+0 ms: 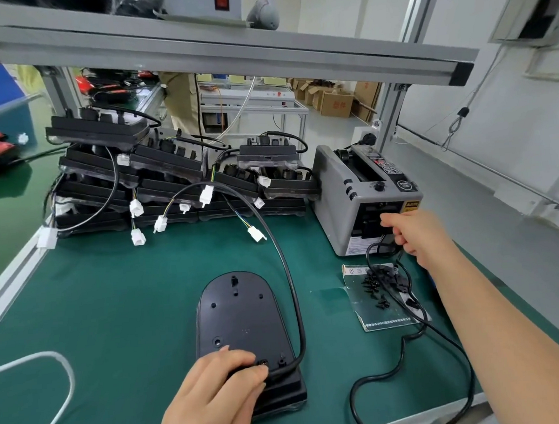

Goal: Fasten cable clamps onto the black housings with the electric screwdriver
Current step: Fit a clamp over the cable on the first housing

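A black housing (pixel 242 317) lies flat on the green mat (pixel 119 305) in front of me. Its black cable (pixel 289 284) arcs up to a white connector (pixel 206 195). My left hand (pixel 215 395) rests on the housing's near end, fingers pressing where the cable enters. My right hand (pixel 415 232) reaches to the front slot of the grey tape dispenser (pixel 363 199), fingers pinched together at the slot; what they hold is too small to see. A pile of black screws and clamps (pixel 384 282) lies on a paper sheet. No electric screwdriver is in view.
Stacks of black housings (pixel 169 173) with white connectors stand along the back of the mat. A black power cord (pixel 404 355) loops across the right side. A white cable (pixel 58 376) lies at the left. A shelf beam (pixel 227 56) runs overhead.
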